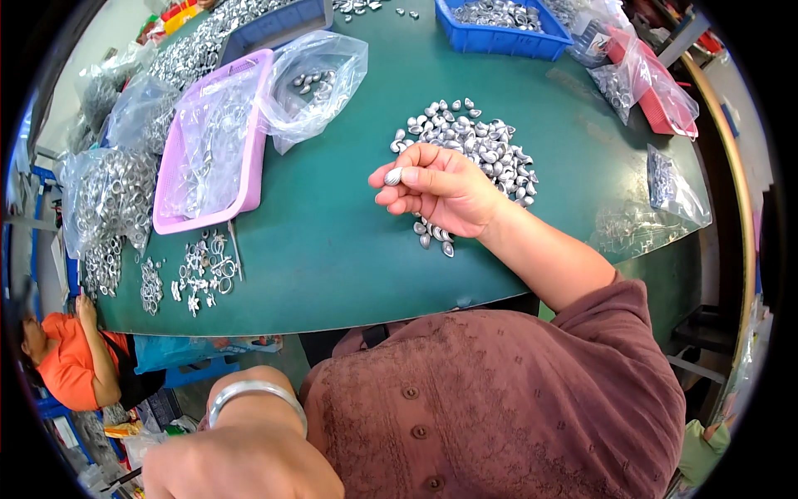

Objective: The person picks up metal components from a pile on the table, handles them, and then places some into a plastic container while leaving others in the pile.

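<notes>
Between the thumb and fingers of my right hand (pixel 432 185) is a small silver shell-shaped metal piece (pixel 393 176), its ridged side showing. Beneath and behind that hand, a loose pile of similar shell pieces (pixel 490 145) spreads over the green table (pixel 341 249). My left hand (pixel 241 466) is low in front of my body, off the table, with a silver bangle (pixel 258 388) on its wrist. The back of the left hand shows, but its fingers are hidden past the lower edge.
On the left lie a pink basket (pixel 252 179) lined with plastic, a clear bag (pixel 345 75) with a few pieces, and loose metal rings (pixel 212 266). A blue tray (pixel 507 41) stands at the back, a red basket (pixel 665 108) at right. Someone in orange (pixel 79 366) sits far left.
</notes>
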The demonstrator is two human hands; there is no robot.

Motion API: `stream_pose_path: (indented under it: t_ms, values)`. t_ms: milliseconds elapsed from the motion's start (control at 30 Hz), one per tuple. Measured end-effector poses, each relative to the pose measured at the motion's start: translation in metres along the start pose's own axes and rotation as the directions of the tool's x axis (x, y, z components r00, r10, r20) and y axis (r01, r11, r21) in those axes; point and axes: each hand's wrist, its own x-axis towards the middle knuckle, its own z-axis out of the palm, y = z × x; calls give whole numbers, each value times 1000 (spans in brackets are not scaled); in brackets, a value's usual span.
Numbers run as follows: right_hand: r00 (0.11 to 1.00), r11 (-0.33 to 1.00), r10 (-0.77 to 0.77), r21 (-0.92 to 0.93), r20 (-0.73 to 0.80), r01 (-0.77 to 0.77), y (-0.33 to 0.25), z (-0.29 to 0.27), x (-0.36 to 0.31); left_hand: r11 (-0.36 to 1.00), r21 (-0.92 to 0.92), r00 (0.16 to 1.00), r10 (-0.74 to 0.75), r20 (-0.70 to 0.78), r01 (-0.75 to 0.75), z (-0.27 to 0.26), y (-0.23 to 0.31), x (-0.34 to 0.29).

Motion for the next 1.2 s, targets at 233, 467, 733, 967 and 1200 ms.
stream_pose_path:
  t_ms: [233, 467, 733, 967, 1200]
  values:
    - [999, 999, -20, -36, -26, 19, 1, 1, -1, 1000, -14, 1000, -19, -3, 19, 3, -7, 6]
    - [996, 985, -77, -159, -40, 70, 1, 4, -2, 999, 0, 999, -33, 34, 33, 2, -9, 6]
    - [992, 981, -128, -142, 17, 129, 5, 0, -2, 999, 33, 999, -16, 34, 15, 4, -7, 7]
    - [989, 982, -144, -125, 9, 144, 6, -2, -2, 999, 1, 999, -39, 31, 39, 5, -9, 7]
    - [987, 977, -159, -139, 15, 159, 5, -1, -2, 999, 12, 998, -46, 44, 45, 3, -11, 7]
